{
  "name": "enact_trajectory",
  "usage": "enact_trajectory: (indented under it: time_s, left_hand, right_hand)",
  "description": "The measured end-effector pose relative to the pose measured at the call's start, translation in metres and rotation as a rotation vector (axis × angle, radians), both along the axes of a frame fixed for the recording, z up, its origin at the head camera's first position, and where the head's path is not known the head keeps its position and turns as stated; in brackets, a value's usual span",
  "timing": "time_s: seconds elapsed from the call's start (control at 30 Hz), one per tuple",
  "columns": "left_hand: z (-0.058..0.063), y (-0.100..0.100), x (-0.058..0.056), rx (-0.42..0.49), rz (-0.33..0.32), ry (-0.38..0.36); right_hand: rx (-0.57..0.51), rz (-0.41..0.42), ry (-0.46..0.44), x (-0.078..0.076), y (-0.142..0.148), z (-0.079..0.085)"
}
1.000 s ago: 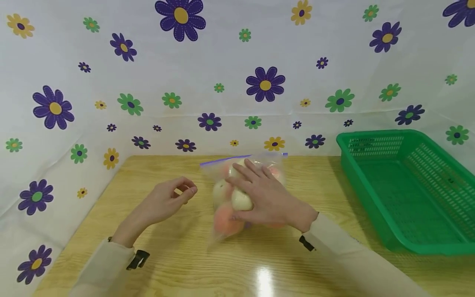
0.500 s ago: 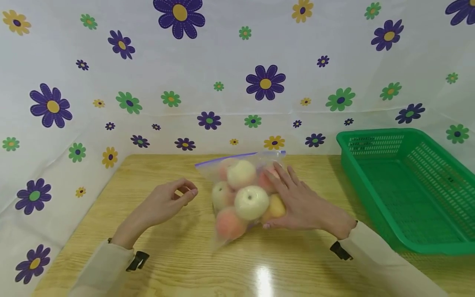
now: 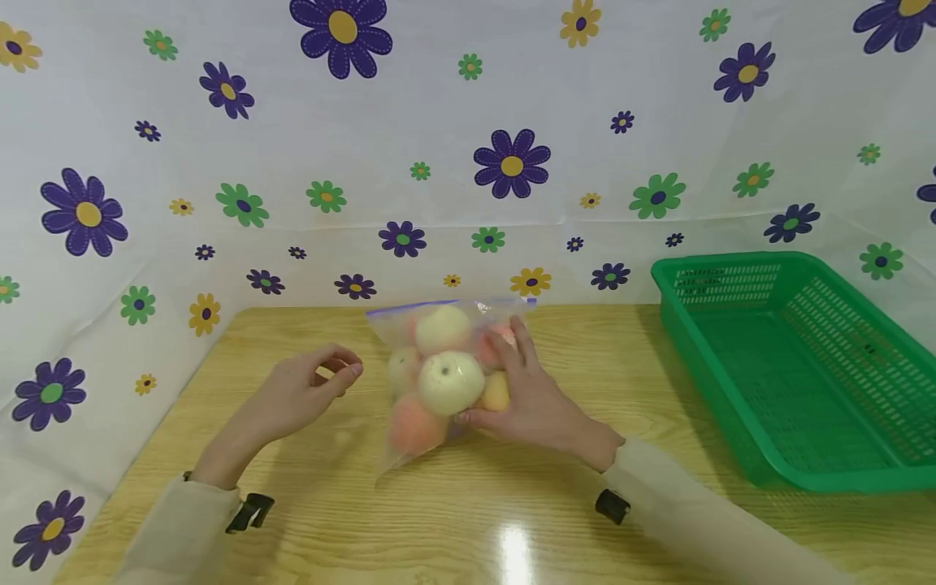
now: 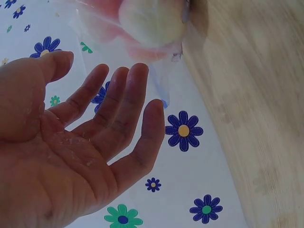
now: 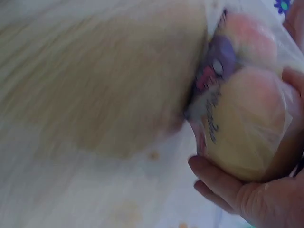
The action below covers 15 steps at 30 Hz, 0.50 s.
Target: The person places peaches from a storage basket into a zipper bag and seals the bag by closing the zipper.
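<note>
A clear zip bag point(image 3: 380, 321) with a purple seal strip lies on the wooden table, filled with several peaches and pale round fruits. On top shows a whitish fruit point(image 3: 451, 382), with a pink-orange peach point(image 3: 417, 426) below it and a yellow one at the right. My right hand point(image 3: 544, 406) grips the bag's right side, fingers along the far part and thumb at the near part. In the right wrist view, its fingers curve round a wrapped peach point(image 5: 251, 123). Apart from the bag, to its left, my left hand point(image 3: 296, 390) hovers loosely curled, holding nothing.
A green plastic basket point(image 3: 712, 398) with slotted walls stands at the table's right side. Behind and to the left, a white sheet point(image 3: 439, 106) with printed flowers borders the wooden table point(image 3: 351, 520).
My right hand has moved from on top of the bag to its right side, then shifted left with it. The bag now sits nearer my left hand, which keeps its pose.
</note>
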<state>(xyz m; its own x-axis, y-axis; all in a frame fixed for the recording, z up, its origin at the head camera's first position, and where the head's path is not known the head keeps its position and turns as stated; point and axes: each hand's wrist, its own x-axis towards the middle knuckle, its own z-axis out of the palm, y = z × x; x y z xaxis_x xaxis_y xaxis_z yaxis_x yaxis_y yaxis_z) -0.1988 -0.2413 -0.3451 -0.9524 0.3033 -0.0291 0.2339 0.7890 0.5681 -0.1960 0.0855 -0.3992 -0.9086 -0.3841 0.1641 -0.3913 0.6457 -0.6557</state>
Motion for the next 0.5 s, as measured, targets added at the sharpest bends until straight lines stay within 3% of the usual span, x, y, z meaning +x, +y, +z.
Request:
enact_trajectory:
  time_s: [0.13, 0.27, 0.37, 0.5]
  left_hand:
    - [0.004, -0.003, 0.004, 0.005, 0.023, 0.01]
    - [0.001, -0.004, 0.009, 0.011, 0.026, 0.04]
    - [-0.003, -0.003, 0.016, 0.011, 0.035, 0.089]
    - [-0.011, 0.002, 0.032, -0.046, 0.048, 0.194]
  right_hand:
    - [-0.003, -0.002, -0.008, -0.005, -0.015, 0.0]
    - [0.03, -0.001, -0.051, -0.004, -0.012, 0.005]
    - [0.056, 0.001, -0.079, 0.001, -0.002, 0.011]
    - [0.146, -0.016, -0.033, 0.012, 0.02, 0.019]
